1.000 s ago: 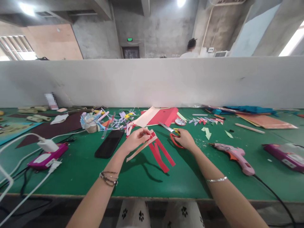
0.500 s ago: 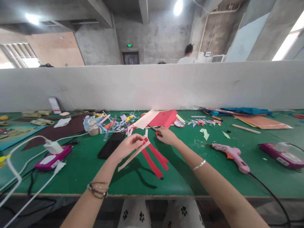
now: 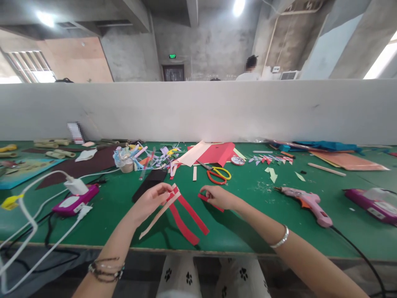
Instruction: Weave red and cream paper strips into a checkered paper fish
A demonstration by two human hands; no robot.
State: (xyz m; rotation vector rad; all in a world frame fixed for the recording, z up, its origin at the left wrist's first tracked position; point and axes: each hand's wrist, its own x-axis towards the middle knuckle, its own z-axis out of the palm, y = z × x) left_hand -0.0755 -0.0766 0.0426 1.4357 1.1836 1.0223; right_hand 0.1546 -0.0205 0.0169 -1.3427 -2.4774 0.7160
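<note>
Taking twelve o'clock as straight ahead, I see the right hand [image 3: 221, 197] at about one, pinching a red strip [image 3: 202, 197] between thumb and fingers, both its ends showing past the grip. Half a second ago that hand was at the scissors [image 3: 218, 174]; now they lie let go on the green table [image 3: 108, 221], beyond the hand toward twelve, their red and yellow handles in plain view. The short pale strip [image 3: 194, 173] on their left, partly covered in the earlier frame, shows whole.

I have the left hand [image 3: 152, 201] at eleven, shifted a little toward eight, its grasp unbroken on the woven strips [image 3: 174, 193]. They are held at the crossing, with two red tails trailing toward five and a pale one toward seven.

Around the surface, a black phone [image 3: 149, 184] lies behind the left hand, a pink glue gun [image 3: 305, 200] sits at three, and a purple power strip [image 3: 76, 200] at nine. Red card [image 3: 218, 153] lies at twelve, against the pale partition [image 3: 198, 109]. Over its top I see a concrete room with a green exit sign [image 3: 172, 56], a dark door [image 3: 173, 73] and, at one, a person in white [image 3: 248, 77].
</note>
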